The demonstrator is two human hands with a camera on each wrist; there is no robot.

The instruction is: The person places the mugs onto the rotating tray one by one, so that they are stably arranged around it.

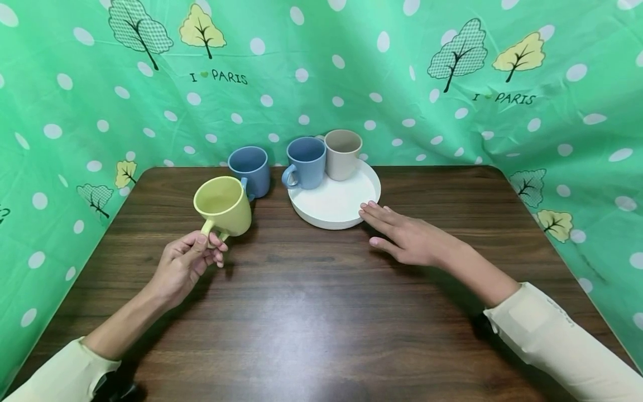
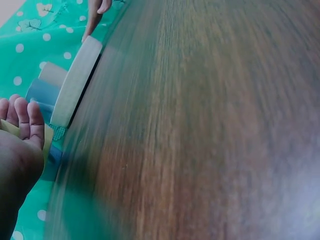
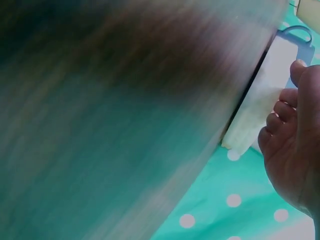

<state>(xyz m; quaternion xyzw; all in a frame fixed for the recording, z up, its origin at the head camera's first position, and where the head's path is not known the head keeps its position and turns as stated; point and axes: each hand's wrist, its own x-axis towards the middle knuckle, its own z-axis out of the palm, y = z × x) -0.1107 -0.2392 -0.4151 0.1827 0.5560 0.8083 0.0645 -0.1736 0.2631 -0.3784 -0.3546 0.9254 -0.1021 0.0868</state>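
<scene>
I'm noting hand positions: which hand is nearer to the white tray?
Right. The right hand is at the near right rim of the white tray; the left hand is well off to its left, holding the yellow mug.

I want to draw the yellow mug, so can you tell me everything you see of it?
The yellow mug looks plain and smooth, perhaps ceramic, round and open at the top; nothing shows inside. Its handle faces the near side, gripped by the left hand, which seems to hold it slightly tilted above the wood-grain table. It partly hides a blue mug; I can't tell whether they touch.
</scene>
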